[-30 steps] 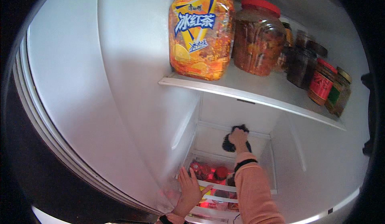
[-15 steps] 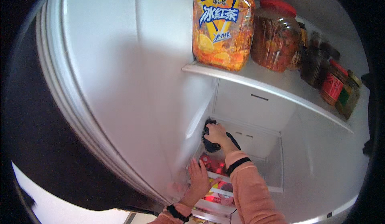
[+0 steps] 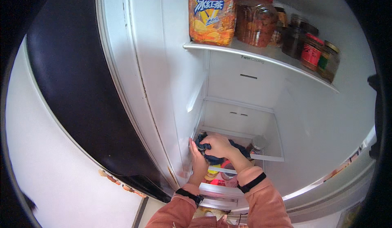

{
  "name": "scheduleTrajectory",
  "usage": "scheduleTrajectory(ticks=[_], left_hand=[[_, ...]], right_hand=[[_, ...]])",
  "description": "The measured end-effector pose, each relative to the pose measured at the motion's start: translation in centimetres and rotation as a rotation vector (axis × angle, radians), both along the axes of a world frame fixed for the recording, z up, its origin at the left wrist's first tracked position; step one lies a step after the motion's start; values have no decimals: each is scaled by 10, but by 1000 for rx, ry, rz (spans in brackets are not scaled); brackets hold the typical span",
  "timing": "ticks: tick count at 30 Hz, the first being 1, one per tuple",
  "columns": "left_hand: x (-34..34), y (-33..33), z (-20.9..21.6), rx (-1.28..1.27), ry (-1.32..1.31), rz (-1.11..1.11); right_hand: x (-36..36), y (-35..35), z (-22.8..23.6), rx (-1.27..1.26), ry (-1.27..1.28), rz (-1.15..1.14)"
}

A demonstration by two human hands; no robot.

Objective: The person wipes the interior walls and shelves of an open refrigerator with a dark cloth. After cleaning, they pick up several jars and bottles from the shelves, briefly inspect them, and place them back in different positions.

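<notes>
Inside a fridge, my right hand grips a bunched dark cloth and presses it on the lower shelf, close to the left inner wall. One end of the cloth trails out to the right of the hand. Beside it, my left hand lies flat with fingers stretched out along the left wall, holding nothing. Under the hands, through the shelf, red and yellow packages and round lids show in part. A small clear jar is seen to the right of the cloth.
On the upper shelf stand an orange drink bottle, a large jar of reddish food, a red-labelled jar and a gold-lidded jar. The dark-edged fridge door stands open at the left.
The right hand has brought the cloth nearer and lower, so both hands are now close together. The left hand has turned against the wall. The whole view has shifted.
</notes>
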State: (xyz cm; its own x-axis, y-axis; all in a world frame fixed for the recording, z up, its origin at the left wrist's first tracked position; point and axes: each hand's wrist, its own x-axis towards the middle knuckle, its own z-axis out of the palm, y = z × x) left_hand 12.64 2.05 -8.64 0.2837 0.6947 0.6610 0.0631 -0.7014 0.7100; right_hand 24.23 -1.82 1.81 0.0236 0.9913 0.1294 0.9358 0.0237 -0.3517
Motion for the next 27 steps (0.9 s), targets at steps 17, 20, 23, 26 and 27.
scheduleTrajectory(ticks=[17,20,23,26,27], left_hand=[[-23,-7,27,77,470,6],[-25,-5,26,124,510,10],[-27,-17,20,317,493,30],[-31,-62,-2,183,434,-296],[-35,-82,-13,158,369,-432]], right_hand=[[46,-222,-47,188,-328,-1306],[37,-238,-69,-68,-321,-1367],[-15,-254,-95,20,-305,-1382],[-77,-272,-99,218,59,-1367],[-98,-280,-96,238,186,-1341]])
